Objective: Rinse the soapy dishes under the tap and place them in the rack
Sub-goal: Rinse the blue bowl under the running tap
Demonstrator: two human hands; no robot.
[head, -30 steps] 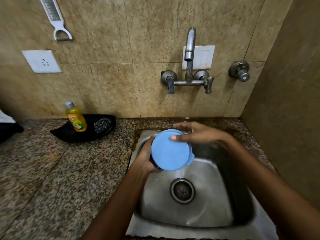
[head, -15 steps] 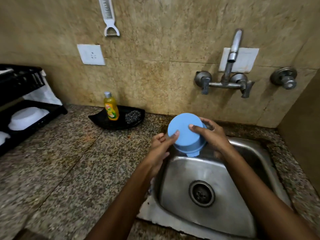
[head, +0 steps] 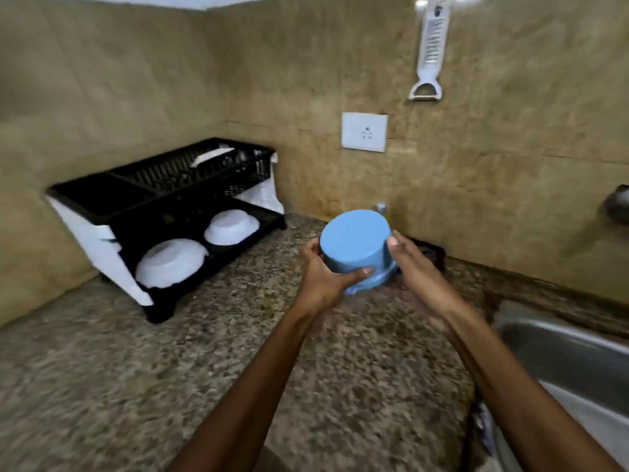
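A blue plastic bowl point(head: 355, 246) is held upside down above the granite counter, its flat base facing me. My left hand point(head: 321, 277) grips its left side, thumb across the front wall. My right hand point(head: 413, 267) holds the right side with the thumb on the rim of the base. The black two-tier dish rack point(head: 170, 202) stands in the left corner. Its lower tier carries two white bowls point(head: 172, 262) point(head: 231, 226), both upside down. A white item lies on the upper tier point(head: 211, 155).
The steel sink point(head: 571, 356) edge shows at the right. A black tray point(head: 430, 253) sits against the wall behind the blue bowl. A wall socket point(head: 364, 131) and a hanging white peeler point(head: 429, 49) are on the tiled wall. Speckled granite counter point(head: 170, 369) spans the foreground.
Both hands have carried the blue bowl leftward from over the sink to above the counter. The view has swung left, bringing the rack into full sight and the tap out of view.
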